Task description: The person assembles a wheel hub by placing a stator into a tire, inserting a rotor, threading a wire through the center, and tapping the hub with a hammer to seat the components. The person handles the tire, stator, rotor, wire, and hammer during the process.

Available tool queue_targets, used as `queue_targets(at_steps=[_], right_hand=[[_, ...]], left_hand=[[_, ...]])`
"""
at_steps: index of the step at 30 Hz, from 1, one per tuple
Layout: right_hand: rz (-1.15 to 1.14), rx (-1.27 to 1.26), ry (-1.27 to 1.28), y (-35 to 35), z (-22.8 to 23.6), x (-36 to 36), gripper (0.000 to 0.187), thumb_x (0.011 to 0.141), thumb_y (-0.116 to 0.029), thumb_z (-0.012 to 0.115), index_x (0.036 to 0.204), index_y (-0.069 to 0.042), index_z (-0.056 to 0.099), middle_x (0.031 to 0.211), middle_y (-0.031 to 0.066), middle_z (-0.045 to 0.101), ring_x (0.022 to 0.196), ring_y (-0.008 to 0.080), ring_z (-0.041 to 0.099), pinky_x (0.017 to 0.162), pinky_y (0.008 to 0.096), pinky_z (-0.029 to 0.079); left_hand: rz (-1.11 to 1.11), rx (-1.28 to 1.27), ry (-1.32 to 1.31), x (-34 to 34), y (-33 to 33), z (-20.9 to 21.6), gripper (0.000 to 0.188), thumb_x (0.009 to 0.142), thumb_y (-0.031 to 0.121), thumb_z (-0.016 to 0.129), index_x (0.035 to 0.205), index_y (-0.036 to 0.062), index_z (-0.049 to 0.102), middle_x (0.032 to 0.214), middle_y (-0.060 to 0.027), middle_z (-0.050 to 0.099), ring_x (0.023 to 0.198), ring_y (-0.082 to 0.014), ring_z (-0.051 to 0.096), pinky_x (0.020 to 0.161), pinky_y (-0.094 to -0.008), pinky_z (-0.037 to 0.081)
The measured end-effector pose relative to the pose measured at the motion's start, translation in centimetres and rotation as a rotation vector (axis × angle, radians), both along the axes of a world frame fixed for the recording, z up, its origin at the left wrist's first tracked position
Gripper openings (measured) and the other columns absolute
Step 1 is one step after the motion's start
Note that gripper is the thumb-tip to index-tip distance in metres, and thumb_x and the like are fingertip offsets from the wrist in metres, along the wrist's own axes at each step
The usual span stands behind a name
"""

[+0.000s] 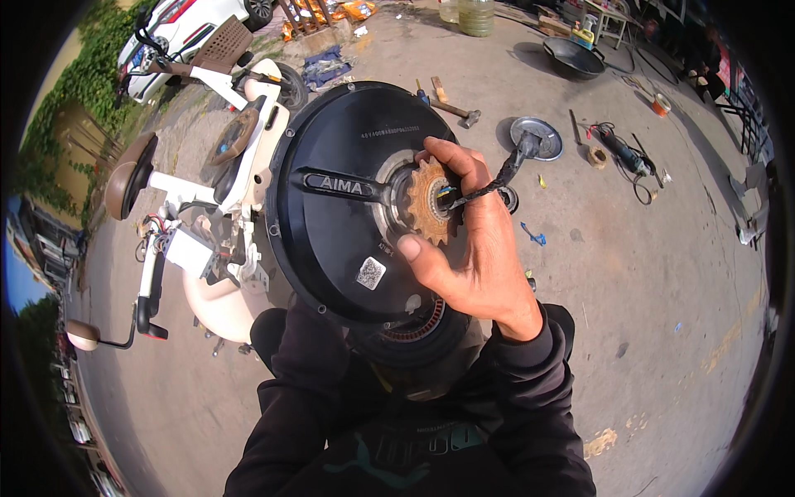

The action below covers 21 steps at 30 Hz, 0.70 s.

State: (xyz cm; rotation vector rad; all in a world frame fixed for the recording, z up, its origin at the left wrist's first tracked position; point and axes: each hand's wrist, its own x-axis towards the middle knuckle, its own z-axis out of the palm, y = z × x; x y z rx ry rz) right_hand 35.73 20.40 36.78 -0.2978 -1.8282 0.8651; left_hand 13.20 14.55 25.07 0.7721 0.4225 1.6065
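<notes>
Right hand has thumb and fingers spread around the rusty sprocket on the black motor, can't tell if pinching; motor's in front of the torso, black cable out of sprocket centre, white scooter frame left of it, left hand hidden, state unknown.
</notes>
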Motion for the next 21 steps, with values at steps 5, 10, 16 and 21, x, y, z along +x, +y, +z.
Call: queue_targets(at_steps=[5, 10, 16, 21], right_hand=[[-0.067, 0.023, -0.098, 0.3, -0.3, -0.5, 0.040, 0.111, -0.020, 0.052, 0.139, 0.006, 0.057, 0.122, 0.0144, 0.066, 0.105, 0.0223, 0.063, 0.092, 0.0338, 0.049], [-0.211, -0.088, 0.011, 1.9, -1.6, -1.5, 0.030, 0.108, -0.024, 0.061, 0.101, 0.003, 0.072, 0.081, 0.0104, 0.072, 0.069, 0.0189, 0.064, 0.066, 0.0307, 0.052], [-0.221, -0.390, 0.039, 2.3, -1.9, -2.0, 0.044, 0.111, -0.035, 0.056, 0.093, 0.003, 0.070, 0.073, 0.0037, 0.068, 0.063, 0.0085, 0.055, 0.058, 0.0263, 0.045], [-0.106, -0.596, 0.292, 4.3, -3.6, -1.3, 0.046, 0.112, -0.038, 0.052, 0.092, 0.001, 0.068, 0.080, 0.0025, 0.067, 0.069, 0.0060, 0.054, 0.061, 0.0234, 0.043]], left_hand=[[-0.005, -0.004, -0.010, 0.5, -0.9, -0.1, 0.047, 0.103, 0.027, 0.062, 0.140, -0.0014, 0.054, 0.130, -0.0134, 0.065, 0.119, -0.0237, 0.062, 0.106, -0.0382, 0.047], [-0.069, 0.008, -0.074, 2.2, -0.5, -1.6, 0.048, 0.104, 0.028, 0.061, 0.141, -0.0013, 0.053, 0.132, -0.0132, 0.064, 0.121, -0.0240, 0.061, 0.107, -0.0385, 0.047], [-0.110, 0.035, -0.090, 3.1, -0.8, -2.6, 0.050, 0.105, 0.029, 0.061, 0.143, -0.0012, 0.052, 0.134, -0.0131, 0.063, 0.123, -0.0243, 0.061, 0.109, -0.0388, 0.047], [0.002, 0.003, -0.029, 2.1, -1.9, -2.2, 0.051, 0.105, 0.030, 0.060, 0.145, -0.0011, 0.052, 0.136, -0.0129, 0.063, 0.125, -0.0246, 0.060, 0.111, -0.0391, 0.046]])
